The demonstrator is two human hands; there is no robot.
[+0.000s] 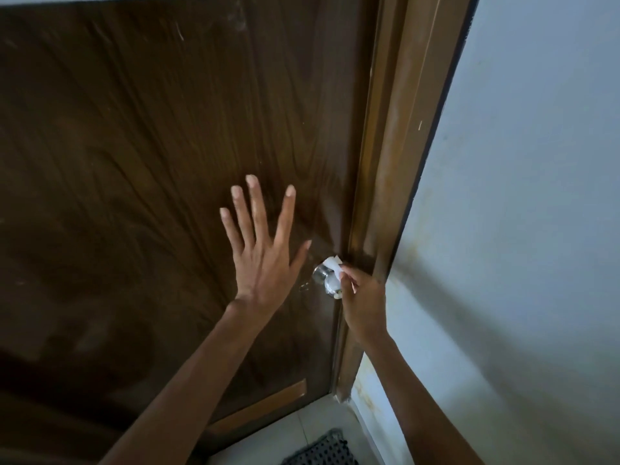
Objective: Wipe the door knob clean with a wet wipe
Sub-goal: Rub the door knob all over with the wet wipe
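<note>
Because the round polished-metal door knob (327,283) is rigid, fixed and likely slick, purchase should come from wrapping the thin, limp white wet wipe (332,265) around its ball. Knob sits at the dark brown wooden door's (151,162) right edge, beside the lighter brown frame (385,196). Right hand (364,305) fingers pinch the wipe against the knob. Left hand (263,256), left of the knob, lies splayed flat on the door, holding nothing.

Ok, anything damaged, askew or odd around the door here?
Minor wear only: pale scuffs and scratches on the door near its top, and yellowish staining on the wall beside the frame's foot. The knob looks intact under the wet wipe.
</note>
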